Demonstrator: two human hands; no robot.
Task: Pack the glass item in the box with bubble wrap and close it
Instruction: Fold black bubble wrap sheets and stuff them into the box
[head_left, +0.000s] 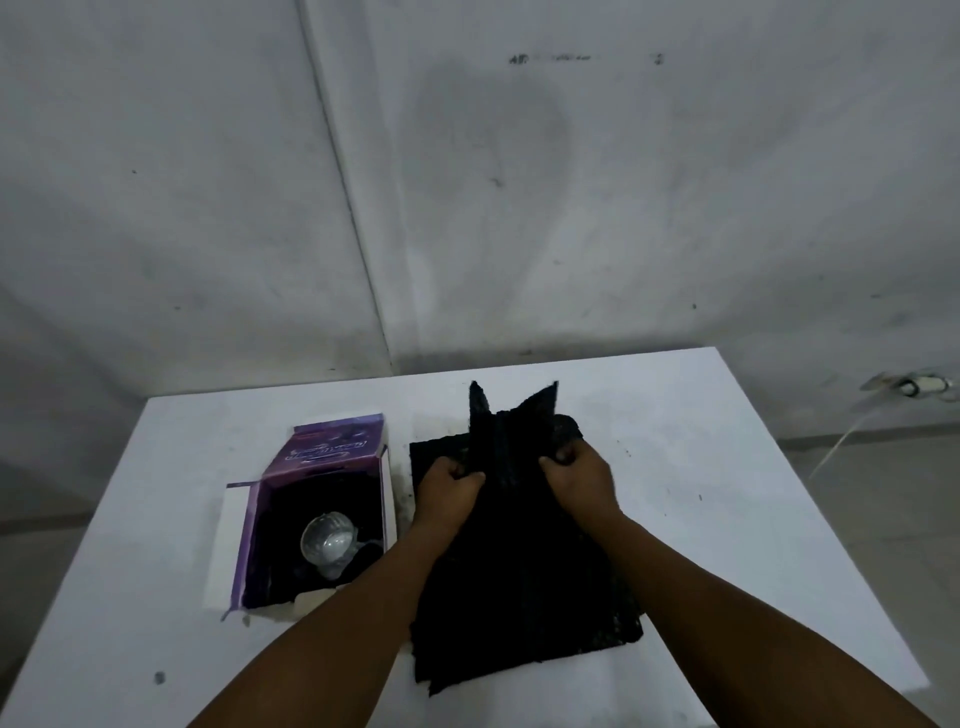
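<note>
A black sheet of bubble wrap (524, 571) lies on the white table (701, 467), its far end raised into two points. My left hand (449, 491) and my right hand (579, 480) each grip that far end, side by side. To the left stands a purple box (387, 499) with its flaps open. Inside it a clear glass item (328, 540) rests on dark padding.
Grey walls meet in a corner behind the table. A small white fitting (917, 387) with a cord hangs on the wall at the right. The table's front edge lies close below my arms.
</note>
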